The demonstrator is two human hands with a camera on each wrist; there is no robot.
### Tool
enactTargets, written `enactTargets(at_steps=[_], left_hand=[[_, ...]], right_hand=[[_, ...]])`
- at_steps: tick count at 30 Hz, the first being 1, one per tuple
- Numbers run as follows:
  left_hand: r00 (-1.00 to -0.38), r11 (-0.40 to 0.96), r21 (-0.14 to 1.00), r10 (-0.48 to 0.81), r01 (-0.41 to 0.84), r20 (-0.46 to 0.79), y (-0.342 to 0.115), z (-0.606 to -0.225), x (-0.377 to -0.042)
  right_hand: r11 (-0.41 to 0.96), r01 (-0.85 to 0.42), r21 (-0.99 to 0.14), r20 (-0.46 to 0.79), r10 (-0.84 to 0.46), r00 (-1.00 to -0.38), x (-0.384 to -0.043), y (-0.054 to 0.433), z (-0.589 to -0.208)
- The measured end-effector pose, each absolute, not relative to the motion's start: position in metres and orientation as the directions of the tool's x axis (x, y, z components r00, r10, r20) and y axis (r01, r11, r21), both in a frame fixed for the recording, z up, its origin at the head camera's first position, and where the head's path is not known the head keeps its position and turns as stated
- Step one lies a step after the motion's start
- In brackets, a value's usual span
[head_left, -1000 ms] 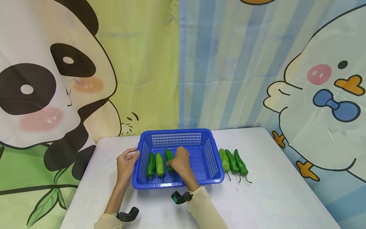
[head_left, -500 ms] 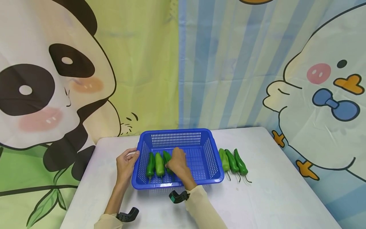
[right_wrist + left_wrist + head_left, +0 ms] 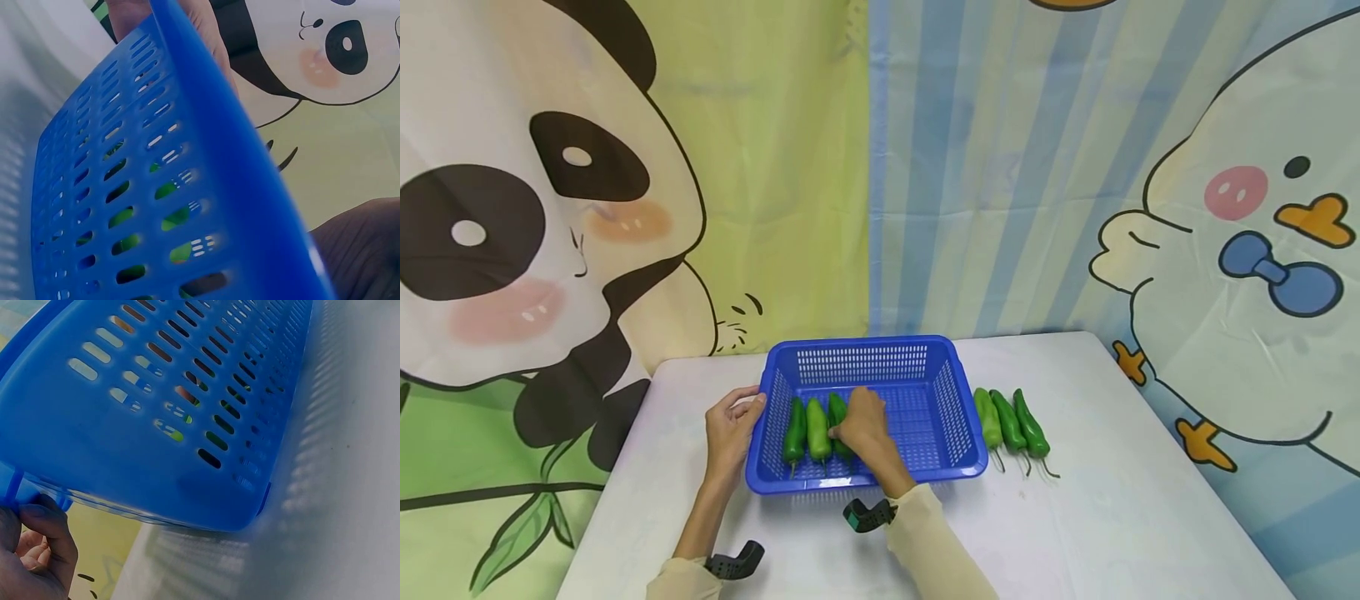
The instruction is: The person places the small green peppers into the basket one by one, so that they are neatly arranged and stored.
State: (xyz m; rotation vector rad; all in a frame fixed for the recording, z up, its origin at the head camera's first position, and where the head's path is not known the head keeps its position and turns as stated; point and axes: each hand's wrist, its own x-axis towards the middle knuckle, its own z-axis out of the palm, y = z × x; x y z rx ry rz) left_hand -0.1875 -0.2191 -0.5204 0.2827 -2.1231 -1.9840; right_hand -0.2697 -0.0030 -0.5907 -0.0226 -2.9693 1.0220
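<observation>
A blue plastic basket with slotted walls stands on the table. My left hand holds its left rim; in the left wrist view the fingers of that hand are curled at the rim. Inside, a dark green chili pepper and a lighter green one lie side by side. To their right, my right hand reaches over the front rim and grips a third green pepper, partly hidden by the hand. The basket wall hides most of that grip in the right wrist view.
Three more green peppers lie with their stems toward me, on the white table just right of the basket. A printed curtain hangs behind the table. Each wrist wears a black camera band.
My right hand has shifted slightly left inside the basket with its pepper, closer to the light green one. The left hand keeps its place on the rim.
</observation>
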Motion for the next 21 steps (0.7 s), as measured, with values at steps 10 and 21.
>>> enactTargets(at_steps=[10,21], left_hand=[[-0.956,0.086,0.996,-0.293,-0.001,0.025,-0.219,-0.519,-0.188],[-0.95,0.09,0.996,-0.31,0.005,0.032,-0.22,-0.521,-0.19]], right_hand=[[0.792,0.022,-0.61,-0.005,0.024,-1.0,-0.246,0.005,-0.557],[0.784,0.014,-0.62,0.028,0.04,-0.999,-0.253,0.019,-0.554]])
